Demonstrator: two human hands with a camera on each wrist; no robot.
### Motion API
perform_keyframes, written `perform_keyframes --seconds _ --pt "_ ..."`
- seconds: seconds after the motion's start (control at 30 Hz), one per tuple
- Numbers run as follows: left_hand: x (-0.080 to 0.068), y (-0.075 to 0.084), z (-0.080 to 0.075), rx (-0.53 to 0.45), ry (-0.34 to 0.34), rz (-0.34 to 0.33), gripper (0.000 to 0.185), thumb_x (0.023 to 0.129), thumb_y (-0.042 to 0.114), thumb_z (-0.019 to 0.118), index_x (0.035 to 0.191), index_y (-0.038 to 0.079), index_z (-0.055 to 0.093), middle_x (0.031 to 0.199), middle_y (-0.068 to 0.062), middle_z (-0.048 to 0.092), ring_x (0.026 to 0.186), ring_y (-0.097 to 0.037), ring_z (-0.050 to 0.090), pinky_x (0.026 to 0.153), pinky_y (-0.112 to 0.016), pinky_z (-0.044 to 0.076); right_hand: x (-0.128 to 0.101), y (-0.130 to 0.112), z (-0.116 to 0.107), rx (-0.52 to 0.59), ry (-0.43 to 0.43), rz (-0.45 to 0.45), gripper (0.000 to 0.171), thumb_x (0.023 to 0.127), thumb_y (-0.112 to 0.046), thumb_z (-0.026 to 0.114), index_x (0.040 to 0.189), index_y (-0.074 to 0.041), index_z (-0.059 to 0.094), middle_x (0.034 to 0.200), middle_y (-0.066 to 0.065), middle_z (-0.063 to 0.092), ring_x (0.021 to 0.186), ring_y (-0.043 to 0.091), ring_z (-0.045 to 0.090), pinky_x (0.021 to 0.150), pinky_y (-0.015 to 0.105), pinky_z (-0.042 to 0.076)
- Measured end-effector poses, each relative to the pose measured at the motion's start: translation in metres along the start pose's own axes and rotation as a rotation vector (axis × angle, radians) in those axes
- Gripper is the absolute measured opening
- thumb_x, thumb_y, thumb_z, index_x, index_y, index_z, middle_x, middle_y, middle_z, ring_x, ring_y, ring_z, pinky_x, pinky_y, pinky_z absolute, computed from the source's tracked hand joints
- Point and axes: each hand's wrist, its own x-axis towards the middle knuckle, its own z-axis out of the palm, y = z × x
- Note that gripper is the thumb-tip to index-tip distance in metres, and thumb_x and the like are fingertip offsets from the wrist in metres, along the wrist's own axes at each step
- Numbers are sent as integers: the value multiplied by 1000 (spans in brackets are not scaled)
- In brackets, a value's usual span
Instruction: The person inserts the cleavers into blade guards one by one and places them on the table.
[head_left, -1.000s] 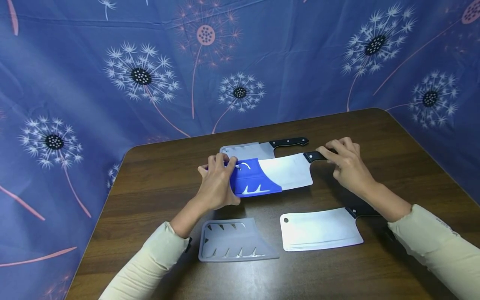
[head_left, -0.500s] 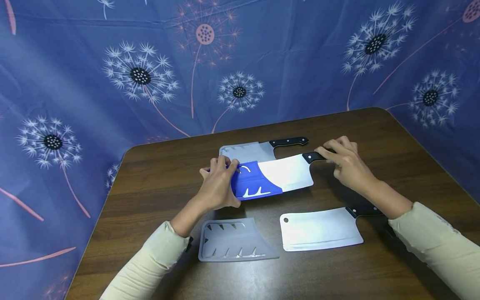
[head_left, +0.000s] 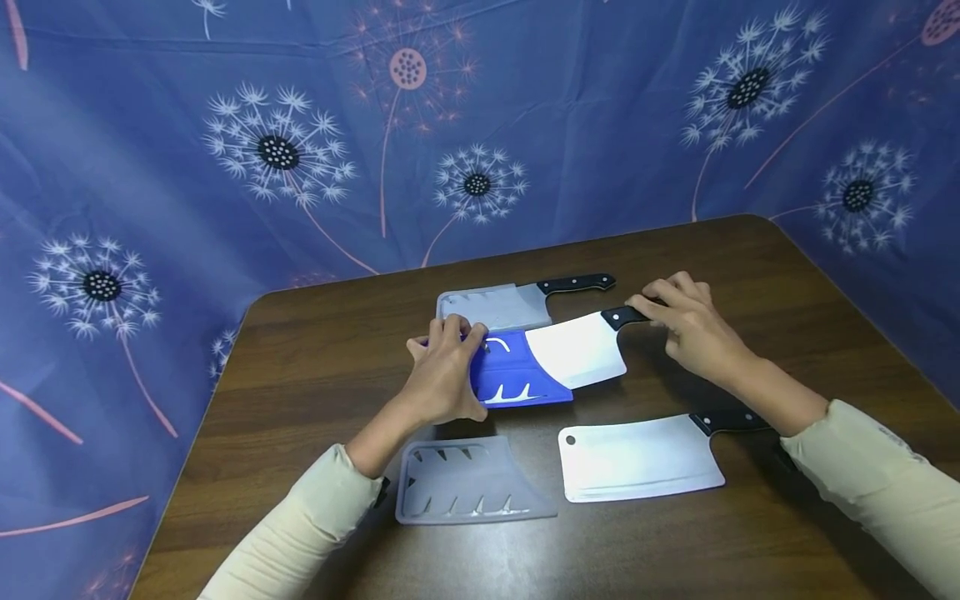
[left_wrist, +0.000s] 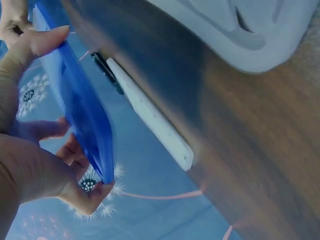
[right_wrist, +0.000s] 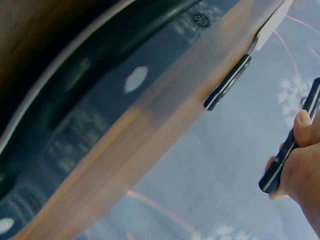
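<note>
1. The left hand (head_left: 442,375) gripped the blue sheath (head_left: 517,379) at its left end, fingers curled over the far edge and thumb under the near edge.
2. The right hand (head_left: 693,329) pinched the black handle (head_left: 624,316) of the cleaver (head_left: 577,354), fingers curled round it.
3. That cleaver sat mid-bench, its blade partly inside the blue sheath, the bare steel showing to the right of it.
4. In the left wrist view the blue sheath (left_wrist: 80,105) was clamped between thumb and fingertips.
5. Just beyond, at the far side, a second cleaver (head_left: 577,284) lay in a grey sheath (head_left: 491,307).
6. Near the person, an empty grey sheath (head_left: 468,492) lay on the brown bench (head_left: 322,350), left of a bare cleaver (head_left: 637,457).
7. A blue dandelion-print cloth (head_left: 300,150) hung behind.
</note>
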Motion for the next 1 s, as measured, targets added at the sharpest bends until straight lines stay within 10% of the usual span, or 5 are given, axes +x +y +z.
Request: perform_keyframes --seconds 0.33,1.0 --pt "5 15 1 -11 9 -25 107 42 35 95 136 11 51 125 -12 42 114 -28 35 86 -57 26 11 -42 13 -4 -23 94 66 59 33 61 115 0 66 102 12 56 91 27 40 73 47 27" --pt "5 13 9 13 -26 -32 106 45 34 94 138 12 49 128 -11 42 115 -29 37 87 -56 27 11 -40 18 -35 -155 194 56 64 26 66 114 1 69 102 14 63 88 27 47 72 47 42"
